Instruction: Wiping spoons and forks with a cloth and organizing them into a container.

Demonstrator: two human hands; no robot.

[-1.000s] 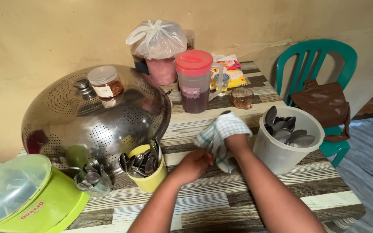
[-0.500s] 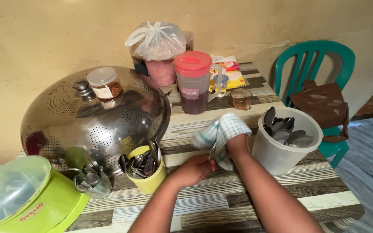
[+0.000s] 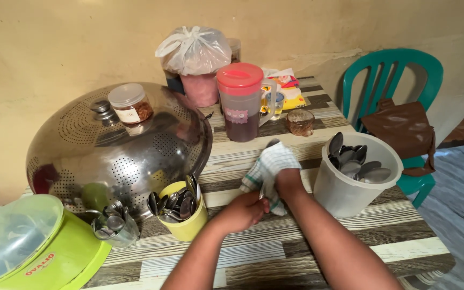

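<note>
1. L hand [image 3: 244, 209] pinches the handle end of a metal spoon [image 3: 271, 144], fingers closed tight on it; most of the spoon is hidden, only its bowl tip pokes out at the far edge of the cloth.
2. R hand [image 3: 287, 181] grips a checked green-and-white cloth [image 3: 268, 165] bunched round the spoon, fingers closed on cloth w/ the spoon inside. Both hands touch at the cloth, just above the striped wooden table [image 3: 275, 258].
3. Just right of the R hand: white plastic tub [image 3: 350, 196] w/ spoons standing bowl-up inside; wrist nearly against its wall.
4. Left of the L hand, close: yellow cup [image 3: 189, 225] packed w/ spoons; further left a small clear glass [image 3: 122, 233], also w/ spoons.
5. Beyond the grip: red-lidded jug [image 3: 241, 102] w/ dark liquid, small brown glass bowl [image 3: 301, 122] beside it, pink container under a white plastic bag [image 3: 194, 49].
6. Far left of the grip: big perforated steel dome cover [image 3: 119, 145], small jar [image 3: 130, 103] resting on top; lime-green container [image 3: 65, 258] w/ clear lid at the near-left corner.
7. Right, past the tub: teal plastic chair [image 3: 388, 64] w/ a brown bag [image 3: 401, 131] on the seat.
</note>
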